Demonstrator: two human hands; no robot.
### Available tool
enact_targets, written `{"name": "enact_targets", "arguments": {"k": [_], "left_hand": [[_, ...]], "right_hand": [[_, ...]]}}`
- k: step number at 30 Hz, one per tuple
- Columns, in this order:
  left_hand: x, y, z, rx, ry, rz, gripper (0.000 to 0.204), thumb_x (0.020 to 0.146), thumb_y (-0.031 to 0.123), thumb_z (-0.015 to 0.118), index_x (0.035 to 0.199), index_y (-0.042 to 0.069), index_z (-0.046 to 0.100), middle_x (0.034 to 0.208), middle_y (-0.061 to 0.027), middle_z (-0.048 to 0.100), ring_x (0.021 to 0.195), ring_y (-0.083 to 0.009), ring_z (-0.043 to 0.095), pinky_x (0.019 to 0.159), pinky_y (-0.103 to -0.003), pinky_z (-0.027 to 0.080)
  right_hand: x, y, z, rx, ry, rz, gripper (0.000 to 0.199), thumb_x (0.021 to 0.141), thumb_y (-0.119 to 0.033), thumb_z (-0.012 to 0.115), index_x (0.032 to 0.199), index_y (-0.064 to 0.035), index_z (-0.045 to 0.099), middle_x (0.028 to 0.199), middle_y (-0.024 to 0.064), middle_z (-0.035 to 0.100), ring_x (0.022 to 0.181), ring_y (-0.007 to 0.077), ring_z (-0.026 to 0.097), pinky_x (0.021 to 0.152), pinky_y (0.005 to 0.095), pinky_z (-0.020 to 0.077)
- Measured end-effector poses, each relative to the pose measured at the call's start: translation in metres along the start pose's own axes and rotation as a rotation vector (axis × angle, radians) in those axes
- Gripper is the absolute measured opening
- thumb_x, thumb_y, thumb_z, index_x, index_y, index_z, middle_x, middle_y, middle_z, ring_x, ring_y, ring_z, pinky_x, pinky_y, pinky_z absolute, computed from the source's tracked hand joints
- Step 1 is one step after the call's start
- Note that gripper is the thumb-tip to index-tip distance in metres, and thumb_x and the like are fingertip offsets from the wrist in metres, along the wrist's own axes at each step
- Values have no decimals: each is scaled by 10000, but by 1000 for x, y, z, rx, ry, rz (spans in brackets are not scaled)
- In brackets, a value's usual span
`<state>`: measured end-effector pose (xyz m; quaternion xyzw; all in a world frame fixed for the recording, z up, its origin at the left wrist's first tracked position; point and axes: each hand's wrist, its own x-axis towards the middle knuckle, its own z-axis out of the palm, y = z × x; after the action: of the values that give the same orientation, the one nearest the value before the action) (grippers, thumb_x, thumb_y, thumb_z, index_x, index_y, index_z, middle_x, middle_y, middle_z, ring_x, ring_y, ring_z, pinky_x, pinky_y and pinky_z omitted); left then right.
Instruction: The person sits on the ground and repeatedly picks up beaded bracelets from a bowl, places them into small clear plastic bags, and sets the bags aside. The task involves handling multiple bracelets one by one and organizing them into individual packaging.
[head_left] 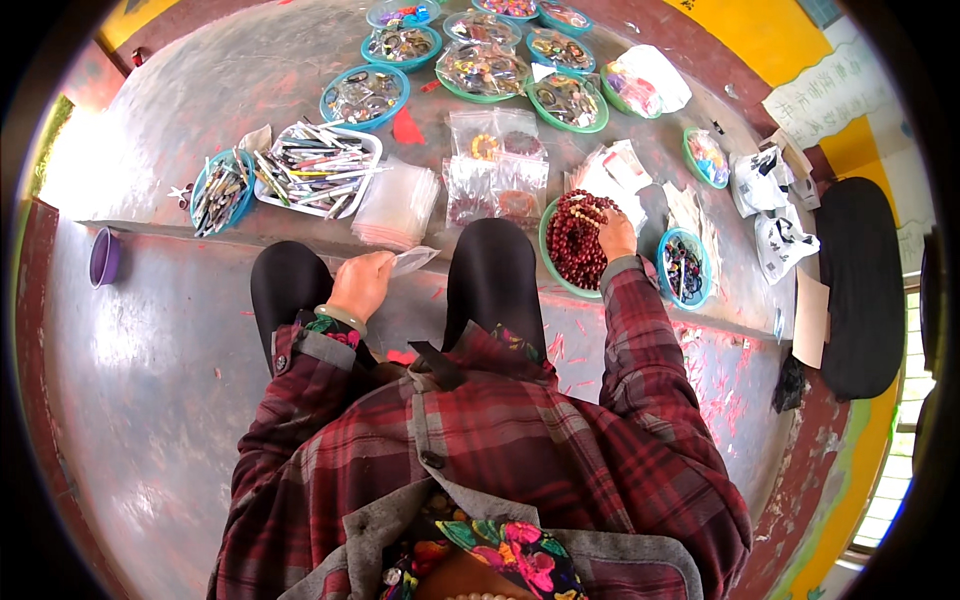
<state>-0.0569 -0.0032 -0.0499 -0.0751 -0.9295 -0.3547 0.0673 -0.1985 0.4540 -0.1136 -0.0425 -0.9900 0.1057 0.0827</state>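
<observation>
Between the fingers of my left hand point(362, 287), which is closed, a small clear plastic bag point(413, 261) sticks out to the right, over the step's edge by my left knee. My right hand point(618, 236) reaches into a green basin point(544, 238) heaped with dark red bead strings point(577, 248). Its fingers are curled at the far right side of the heap, gripping beads; the fingertips are partly hidden. A stack of clear plastic bags point(396, 207) lies just beyond my left hand. Filled clear bags point(520, 187) with bracelets lie beyond my knees.
A white tray of pens point(318, 208) and a blue basket of pens point(247, 197) stand at the left. Right of the bead basin is a blue basket point(708, 270) of dark small items. Several bagged baskets point(484, 72) stand farther back. White plastic bags point(780, 240) sit far right.
</observation>
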Motion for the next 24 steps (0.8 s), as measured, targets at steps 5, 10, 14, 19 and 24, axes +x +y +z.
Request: {"name": "enact_targets", "arguments": {"k": [5,10,14,19,24], "left_hand": [[3,2,2,21,-27,12,186,847,196,505,874,39,601,825,-180,604,798,-387,562,692,-467,439],[1,1,2,25,-44,10,176,845,189,507,877,42,599,817,-185,601,794,-386,562,688,-467,438],[-2,-2,2,43,-49,16,184,843,182,518,881,28,609,808,-196,600,784,-392,563,665,-451,441],[2,2,0,54,-65,47,178,842,175,512,854,21,600,792,-202,592,770,-398,559,648,-447,438],[-2,-2,0,52,-67,46,190,846,187,480,800,26,570,762,-200,586,760,-406,551,672,-497,419]], "right_hand": [[19,12,7,-201,-207,59,250,793,-107,505,1025,-84,595,1068,182,568,1000,345,553,839,435,453],[15,13,11,-249,-135,43,193,793,-132,531,969,-98,601,999,161,578,970,334,551,807,442,460],[12,12,2,-182,-34,2,235,754,-239,608,938,-93,593,946,163,602,913,340,576,776,445,466],[26,29,-7,145,286,113,196,766,-218,585,880,-59,586,790,169,641,742,343,622,670,415,479],[36,10,-41,372,266,-97,187,762,-164,616,911,-51,605,784,156,642,715,293,636,655,358,485]]}}
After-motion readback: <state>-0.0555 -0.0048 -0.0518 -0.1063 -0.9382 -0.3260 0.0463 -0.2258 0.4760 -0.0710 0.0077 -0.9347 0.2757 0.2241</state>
